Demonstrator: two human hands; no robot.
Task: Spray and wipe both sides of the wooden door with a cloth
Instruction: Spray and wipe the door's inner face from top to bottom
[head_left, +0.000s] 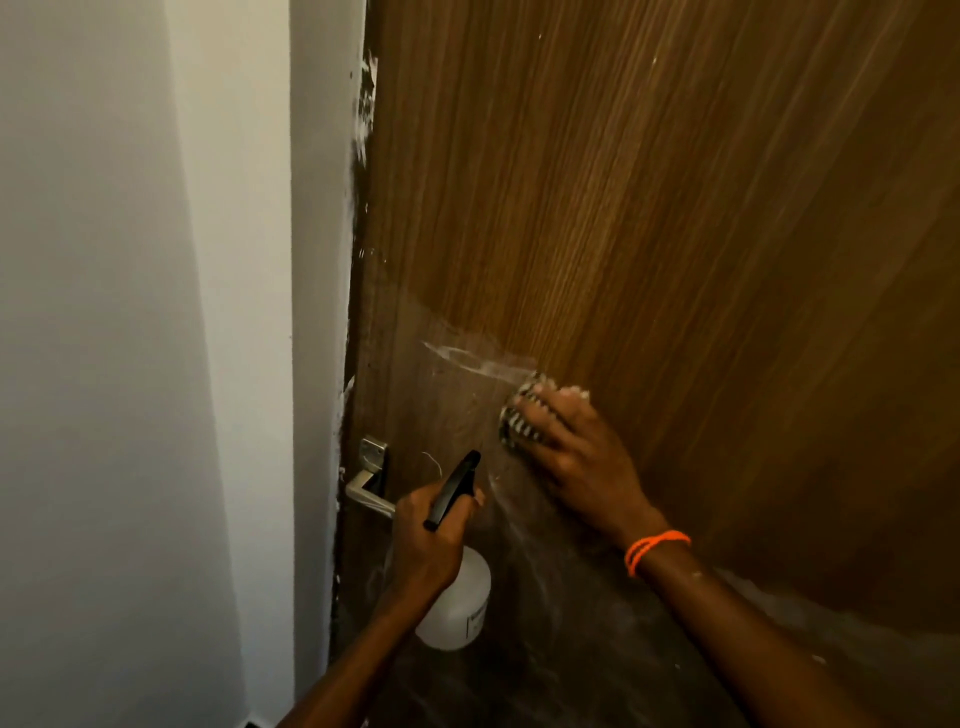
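Wooden door (649, 218), brown grain, filling right of view, wet smears across lower half. White wall (130, 312) at left, meeting door edge. Spray bottle (460, 597), translucent with black trigger head, gripped in left hand (426, 540), fingers curled round neck. Right hand (576, 457) flat on door, fingers straight and close together, pressing striped cloth (517, 415). Metal lever handle (366, 486) at door edge. Orange wristband (654, 548) on right wrist.

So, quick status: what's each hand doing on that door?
Left hand grips spray bottle. Right hand presses cloth on wooden door. Door handle beside the bottle, not blocking.
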